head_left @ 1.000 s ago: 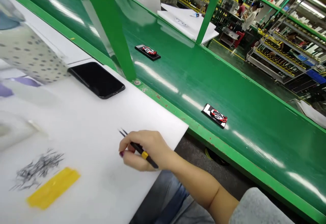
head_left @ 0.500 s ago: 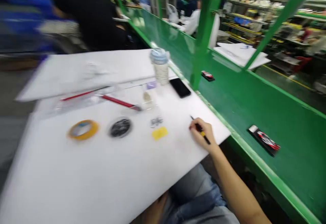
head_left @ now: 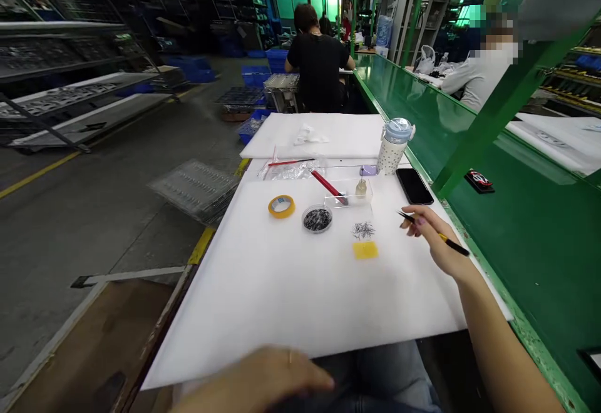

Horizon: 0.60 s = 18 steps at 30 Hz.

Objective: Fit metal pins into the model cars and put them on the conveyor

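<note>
My right hand [head_left: 434, 238] is closed around black-and-yellow tweezers [head_left: 453, 244], held above the right side of the white-covered table [head_left: 282, 300]. Their tips point left, apart from anything on the table. Blurred at the front edge is my left hand [head_left: 263, 372], with a finger stretched out to the right and nothing seen in it. Left of the tweezers lies a loose pile of thin dark pieces [head_left: 363, 230], with a yellow pad [head_left: 365, 250] just in front. A round clear dish [head_left: 317, 219] holds many similar dark pieces. A roll of yellow tape [head_left: 281, 206] lies to its left.
Behind are a red-handled tool [head_left: 326, 183], a small bottle [head_left: 360, 188], a plastic bag [head_left: 293, 168], a phone [head_left: 414, 186] and a patterned cup [head_left: 392, 150]. A green conveyor [head_left: 521, 238] and slanted post [head_left: 488, 112] border the right. A person in black [head_left: 319, 66] sits ahead.
The view has swung left, so the table sits further right in the picture. My left hand has come up from my lap to the table's front edge. My right hand still holds the tweezers.
</note>
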Available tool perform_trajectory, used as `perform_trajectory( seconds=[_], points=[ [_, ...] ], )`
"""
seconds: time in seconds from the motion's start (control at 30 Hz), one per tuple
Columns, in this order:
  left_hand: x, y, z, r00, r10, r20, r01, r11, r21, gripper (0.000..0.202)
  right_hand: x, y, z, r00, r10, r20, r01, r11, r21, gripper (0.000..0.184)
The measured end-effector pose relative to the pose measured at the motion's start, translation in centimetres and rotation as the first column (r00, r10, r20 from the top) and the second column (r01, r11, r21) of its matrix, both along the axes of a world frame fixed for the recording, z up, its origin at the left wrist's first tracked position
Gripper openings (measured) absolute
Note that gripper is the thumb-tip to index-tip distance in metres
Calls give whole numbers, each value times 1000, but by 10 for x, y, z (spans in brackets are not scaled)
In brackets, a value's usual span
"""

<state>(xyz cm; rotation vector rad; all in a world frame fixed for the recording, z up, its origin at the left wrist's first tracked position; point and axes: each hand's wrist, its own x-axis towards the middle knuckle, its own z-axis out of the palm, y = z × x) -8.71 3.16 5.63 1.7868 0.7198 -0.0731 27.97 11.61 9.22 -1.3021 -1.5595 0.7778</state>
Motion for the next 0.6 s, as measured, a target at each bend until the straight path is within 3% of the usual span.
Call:
perform_trajectory(
  seconds=[0.07,0.1,0.17,0.3,0.4,0.5,0.6],
  points=[
    [2,44,45,981,153,-116,-139,983,119,38,0,15,-8,996,-46,71,44,998,33,32],
    [6,63,60,949,218,-226,-196,974,113,37,-1,19,-15,992,-84,92,79,995,62,29],
    [17,93,72,929,244,-278,-222,969,109,46,-5,21,-31,982,-150,110,139,985,105,26],
    [29,108,52,935,176,-308,-170,984,45,49,-6,16,-53,953,-247,176,222,964,149,25],
    [19,103,33,933,236,-273,-236,971,33,45,15,16,-51,913,-335,233,304,939,158,35],
    [13,101,23,924,258,-283,-253,966,54,44,67,24,-37,831,-471,295,449,882,142,54],
    [18,102,24,924,267,-273,-237,962,136,44,137,46,-24,669,-624,404,635,762,127,56]
  ],
)
